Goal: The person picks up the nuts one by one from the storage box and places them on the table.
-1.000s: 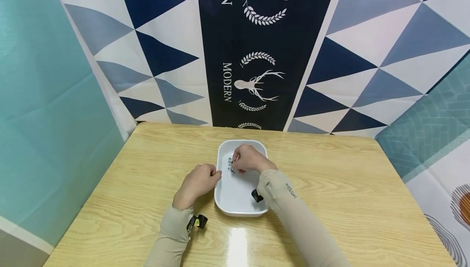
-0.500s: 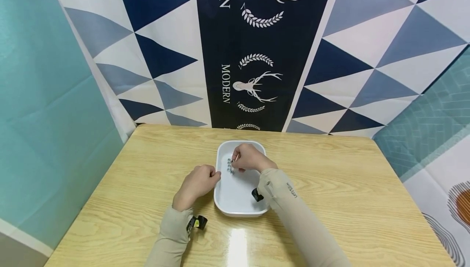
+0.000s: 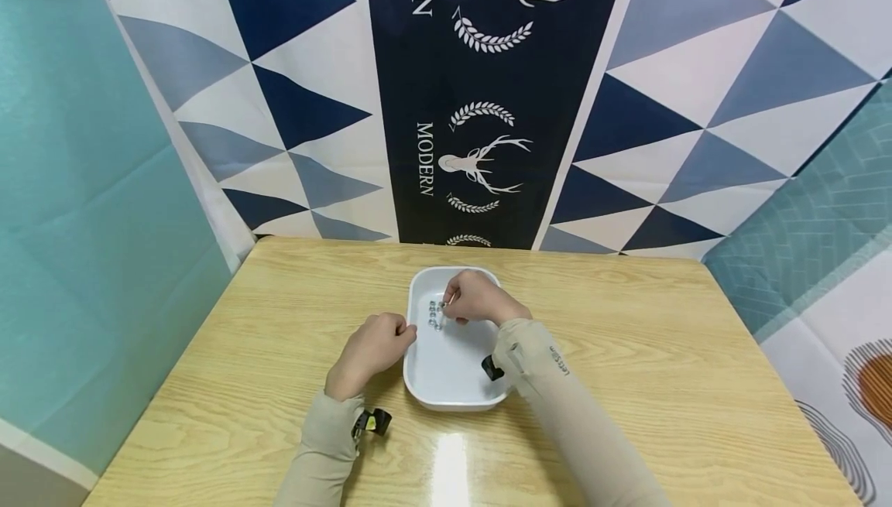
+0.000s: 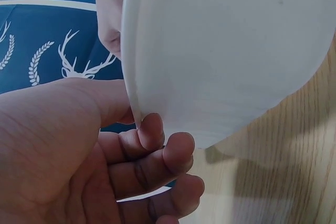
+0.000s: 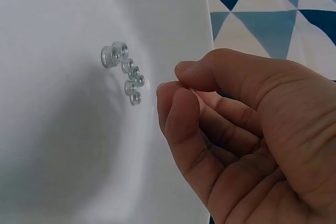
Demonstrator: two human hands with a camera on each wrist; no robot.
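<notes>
A white tray (image 3: 453, 371) stands on the wooden table in the head view. Several small silvery nuts (image 5: 130, 69) of differing sizes lie close together on its floor, in the far left part in the head view (image 3: 432, 313). My left hand (image 3: 376, 343) grips the tray's left rim, with the thumb over the edge and curled fingers (image 4: 178, 150) outside the wall. Over the tray, beside the nuts, is my right hand (image 3: 481, 298). Its thumb and forefinger (image 5: 170, 95) are brought together. Nothing shows between them in the right wrist view, though their contact is partly hidden.
The wooden table (image 3: 627, 352) extends on both sides of the tray. A patterned cloth (image 3: 488, 104) hangs behind its far edge. Both wrists carry small black cameras, the right one (image 3: 492, 368) over the tray and the left one (image 3: 372, 422) near its lower left corner.
My right hand has shifted slightly right from the nuts, and more of them show beside its fingertips. The left hand keeps its grip on the rim. The whole head view has drifted slightly.
</notes>
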